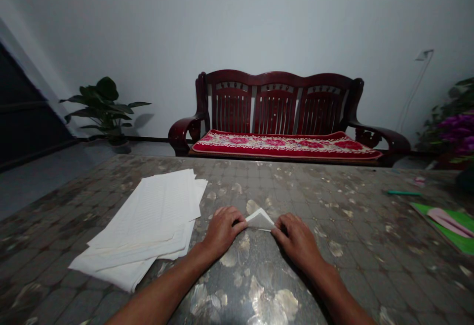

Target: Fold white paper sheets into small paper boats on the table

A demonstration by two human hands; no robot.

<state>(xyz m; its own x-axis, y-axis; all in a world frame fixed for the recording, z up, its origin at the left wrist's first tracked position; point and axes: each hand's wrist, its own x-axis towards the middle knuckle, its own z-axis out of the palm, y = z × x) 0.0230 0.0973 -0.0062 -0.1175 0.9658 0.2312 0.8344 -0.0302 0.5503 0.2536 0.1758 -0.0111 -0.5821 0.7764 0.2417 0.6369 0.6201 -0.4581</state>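
A small folded piece of white paper [260,220], triangular with its peak pointing away from me, is between my hands above the patterned table. My left hand [224,228] pinches its left corner between thumb and fingers. At the right corner, my right hand [294,236] grips the paper with thumb and curled fingers. To the left of my left hand lies an untidy stack of white sheets [148,211], the top one showing faint printed lines.
The table [370,270] has a grey floral cover. On its right side are a teal pen [403,193] and a green sheet [459,221] with a pink object [448,221]. Behind stand a wooden bench [274,110] and a potted plant [105,105]; purple flowers [461,132] show at right.
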